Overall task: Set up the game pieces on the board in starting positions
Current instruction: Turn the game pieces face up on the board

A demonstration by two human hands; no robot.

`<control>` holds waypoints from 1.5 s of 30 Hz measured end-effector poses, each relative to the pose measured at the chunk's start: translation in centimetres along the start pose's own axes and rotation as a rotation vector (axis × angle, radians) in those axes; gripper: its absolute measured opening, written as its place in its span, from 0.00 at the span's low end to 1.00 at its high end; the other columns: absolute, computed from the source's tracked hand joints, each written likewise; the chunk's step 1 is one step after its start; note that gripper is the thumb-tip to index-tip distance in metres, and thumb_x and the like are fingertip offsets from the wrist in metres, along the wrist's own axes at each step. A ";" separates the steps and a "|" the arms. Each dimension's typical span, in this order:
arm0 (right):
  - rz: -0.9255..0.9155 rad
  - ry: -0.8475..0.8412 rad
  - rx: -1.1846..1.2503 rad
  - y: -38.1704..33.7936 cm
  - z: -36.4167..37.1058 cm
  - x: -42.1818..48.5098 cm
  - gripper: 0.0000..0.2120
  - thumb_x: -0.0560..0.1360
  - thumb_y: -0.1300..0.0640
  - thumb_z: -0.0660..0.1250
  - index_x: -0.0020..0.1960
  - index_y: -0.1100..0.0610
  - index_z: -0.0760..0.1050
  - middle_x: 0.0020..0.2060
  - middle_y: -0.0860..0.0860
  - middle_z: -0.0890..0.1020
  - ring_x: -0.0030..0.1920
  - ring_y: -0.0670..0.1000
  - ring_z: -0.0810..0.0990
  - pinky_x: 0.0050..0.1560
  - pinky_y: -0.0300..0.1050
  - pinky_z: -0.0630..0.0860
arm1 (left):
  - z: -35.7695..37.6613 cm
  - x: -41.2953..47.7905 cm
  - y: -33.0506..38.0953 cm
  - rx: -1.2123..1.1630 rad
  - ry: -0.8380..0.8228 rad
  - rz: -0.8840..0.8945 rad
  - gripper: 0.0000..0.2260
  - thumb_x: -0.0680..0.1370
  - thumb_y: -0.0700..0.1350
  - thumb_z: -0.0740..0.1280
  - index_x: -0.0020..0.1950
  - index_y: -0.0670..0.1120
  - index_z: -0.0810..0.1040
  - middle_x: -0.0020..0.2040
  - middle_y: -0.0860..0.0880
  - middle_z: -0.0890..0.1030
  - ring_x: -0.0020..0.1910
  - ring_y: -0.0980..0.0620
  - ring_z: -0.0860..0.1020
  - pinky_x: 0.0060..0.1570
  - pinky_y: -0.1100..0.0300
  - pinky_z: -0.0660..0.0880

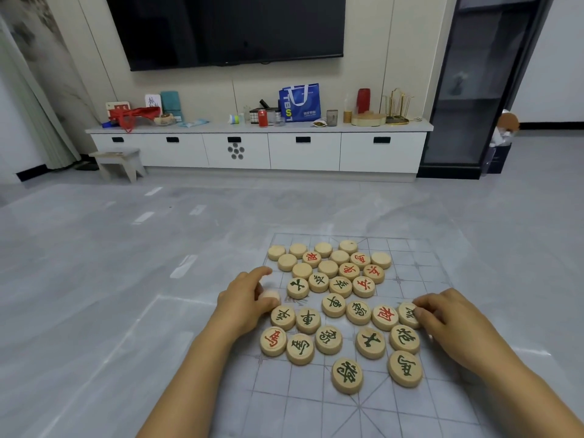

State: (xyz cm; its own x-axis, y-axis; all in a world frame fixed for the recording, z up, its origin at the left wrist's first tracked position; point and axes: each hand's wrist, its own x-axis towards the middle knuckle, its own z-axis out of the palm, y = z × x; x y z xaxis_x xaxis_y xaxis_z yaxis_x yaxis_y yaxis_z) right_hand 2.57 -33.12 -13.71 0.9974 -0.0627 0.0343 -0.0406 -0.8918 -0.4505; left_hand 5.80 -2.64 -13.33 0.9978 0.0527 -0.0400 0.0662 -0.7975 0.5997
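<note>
- Your board [316,406], a thin clear sheet with a pale printed grid, lies flat on the grey floor [94,279], right of centre and close to you.
- The round wooden pieces [335,289] sit bunched in a loose heap over the middle of the board, not on their lines.
- In the far part of the heap, several pieces lie blank side up. The nearer ones show red or green characters.
- Your left hand [243,298] is at the left edge of the heap. Its fingers are curled around a blurred piece [269,299], which is just left of the others. You cannot tell from this view whether that piece touches the board.
- Your right hand [448,317] is at the right edge of the heap. Its bent fingertips pinch the right rim of a green-marked piece [407,312], which lies on the board beside a red-marked piece [385,317].
- Along the far wall runs a white low counter [303,151]. It carries a blue bag [300,102], a red can [262,118] and other small clutter.
- A dark television [234,26] hangs above the counter, and a small stool [118,162] stands on the floor at the counter's left end.
</note>
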 end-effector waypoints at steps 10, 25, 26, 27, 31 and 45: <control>-0.024 -0.031 -0.023 -0.2 -0.3 -0.6 0.17 0.77 0.50 0.60 0.64 0.54 0.72 0.55 0.52 0.73 0.56 0.52 0.75 0.57 0.46 0.72 | -0.1 -1.3 -0.2 -0.116 0.194 0.019 0.03 0.73 0.43 0.66 0.44 0.49 0.73 0.39 0.52 0.78 0.46 0.47 0.75 0.41 0.60 0.70; 0.002 -0.056 -0.022 -1.0 -0.5 -0.2 0.16 0.78 0.51 0.58 0.64 0.54 0.72 0.57 0.53 0.73 0.56 0.53 0.74 0.58 0.47 0.72 | 0.7 -1.9 0.4 0.086 0.103 0.164 0.06 0.76 0.46 0.65 0.52 0.47 0.74 0.55 0.48 0.77 0.55 0.48 0.74 0.55 0.52 0.72; 0.004 -0.056 -0.017 -1.0 -0.4 -0.1 0.16 0.78 0.51 0.59 0.63 0.54 0.72 0.57 0.53 0.73 0.56 0.53 0.74 0.58 0.48 0.72 | 0.7 -1.8 0.3 0.087 0.105 0.146 0.08 0.76 0.47 0.65 0.55 0.48 0.74 0.57 0.48 0.76 0.57 0.48 0.74 0.57 0.52 0.72; 0.008 -0.056 -0.011 -1.0 -0.4 0.0 0.16 0.78 0.51 0.59 0.63 0.55 0.72 0.57 0.53 0.73 0.56 0.53 0.74 0.58 0.49 0.72 | 0.8 -1.7 0.2 0.090 0.113 0.130 0.11 0.76 0.47 0.65 0.57 0.48 0.73 0.59 0.48 0.75 0.58 0.48 0.73 0.58 0.52 0.71; 0.023 -0.056 0.020 -0.9 -0.2 0.4 0.17 0.78 0.51 0.59 0.64 0.55 0.71 0.57 0.53 0.73 0.56 0.53 0.75 0.58 0.50 0.72 | 0.5 -1.3 -0.1 0.090 0.123 0.077 0.16 0.76 0.49 0.66 0.62 0.47 0.72 0.63 0.48 0.74 0.62 0.47 0.72 0.60 0.52 0.70; -0.150 -0.017 0.190 -2.3 1.5 2.7 0.23 0.81 0.51 0.51 0.74 0.53 0.56 0.75 0.46 0.54 0.75 0.45 0.49 0.73 0.44 0.48 | 3.0 -0.1 2.1 0.172 -0.032 0.292 0.19 0.81 0.53 0.49 0.73 0.56 0.61 0.76 0.57 0.57 0.75 0.58 0.51 0.74 0.49 0.44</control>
State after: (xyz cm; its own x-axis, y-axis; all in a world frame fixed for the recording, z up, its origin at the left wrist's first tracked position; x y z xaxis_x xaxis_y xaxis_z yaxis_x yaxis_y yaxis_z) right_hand 5.46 -30.56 -13.97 0.9924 0.0728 0.0988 0.1179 -0.7900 -0.6017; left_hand 5.88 -6.11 -14.50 0.9740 -0.2095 0.0865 -0.2259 -0.8658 0.4464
